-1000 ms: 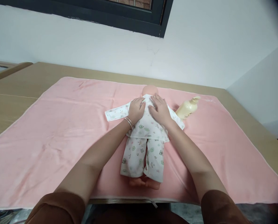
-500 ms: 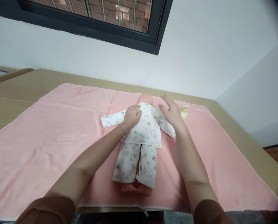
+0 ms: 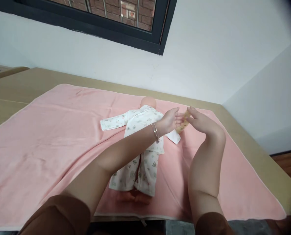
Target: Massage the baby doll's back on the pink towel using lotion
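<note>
Our left hand (image 3: 169,121) is palm up, fingers extended, loosely cupped and seemingly unladen. Right hand (image 3: 201,121) arches over the yellow pump bottle (image 3: 183,126), fingers outstretched; we cannot tell whether they touch it. Bottle partly hidden behind our fingertips. Pajama-clad baby doll (image 3: 140,125) lies left of our left fingers, on pink blanket (image 3: 52,140).

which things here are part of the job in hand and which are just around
Likely part of the job:
- left hand, open beside the bottle
- right hand, fingers at the bottle's top; contact unclear
- yellow bottle, partly hidden
- doll in printed clothes
- pink blanket under the doll

Just around:
- wooden table
- window
- bracelets on the left wrist
</note>
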`<state>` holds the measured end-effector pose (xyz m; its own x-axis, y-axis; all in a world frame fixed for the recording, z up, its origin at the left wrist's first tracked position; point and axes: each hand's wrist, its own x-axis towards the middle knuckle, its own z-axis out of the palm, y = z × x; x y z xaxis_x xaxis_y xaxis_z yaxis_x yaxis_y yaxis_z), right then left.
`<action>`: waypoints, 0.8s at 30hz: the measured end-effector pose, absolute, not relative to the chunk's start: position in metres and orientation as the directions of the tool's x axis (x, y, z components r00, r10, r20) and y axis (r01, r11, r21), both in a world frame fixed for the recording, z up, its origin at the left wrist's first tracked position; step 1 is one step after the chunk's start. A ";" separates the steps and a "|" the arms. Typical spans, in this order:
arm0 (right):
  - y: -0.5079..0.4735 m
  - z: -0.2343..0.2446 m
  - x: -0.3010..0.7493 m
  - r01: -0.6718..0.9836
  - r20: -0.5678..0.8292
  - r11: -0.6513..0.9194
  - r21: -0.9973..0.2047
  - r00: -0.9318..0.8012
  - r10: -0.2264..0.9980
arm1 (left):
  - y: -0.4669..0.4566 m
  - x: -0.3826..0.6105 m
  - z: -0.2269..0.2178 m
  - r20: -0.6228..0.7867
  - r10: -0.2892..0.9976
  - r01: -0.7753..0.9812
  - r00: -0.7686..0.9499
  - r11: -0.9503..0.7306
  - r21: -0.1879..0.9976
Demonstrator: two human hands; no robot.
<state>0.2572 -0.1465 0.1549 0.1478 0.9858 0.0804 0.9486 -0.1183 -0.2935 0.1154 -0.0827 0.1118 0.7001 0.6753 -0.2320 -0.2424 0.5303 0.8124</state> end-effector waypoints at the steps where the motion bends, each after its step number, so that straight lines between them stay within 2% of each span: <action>1: -0.143 0.154 0.254 0.958 0.085 -0.107 -0.266 0.134 0.987 | -0.076 0.122 0.115 -0.278 0.657 -0.277 0.701 0.610 0.742; 5: -0.134 0.152 0.248 0.987 0.126 -0.095 -0.133 0.112 0.986 | -0.062 0.133 0.118 -0.314 0.646 -0.392 0.695 0.707 0.588; 10: -0.131 0.150 0.244 0.986 0.135 -0.154 -0.058 0.160 0.978 | -0.067 0.126 0.112 -0.274 0.624 -0.424 0.732 0.731 0.535; 18: -0.138 0.153 0.236 0.961 0.132 -0.227 -0.160 0.249 0.960 | -0.092 0.053 0.106 -0.293 0.564 -0.347 0.772 0.760 0.550; 21: -0.145 0.154 0.202 0.964 0.159 -0.107 -0.241 0.148 0.976 | -0.096 0.031 0.103 -0.353 0.580 -0.360 0.734 0.773 0.523; 24: -0.152 0.145 0.151 0.899 0.302 0.208 -0.387 -0.090 0.949 | -0.102 0.018 0.112 -0.319 0.628 -0.434 0.710 0.746 0.504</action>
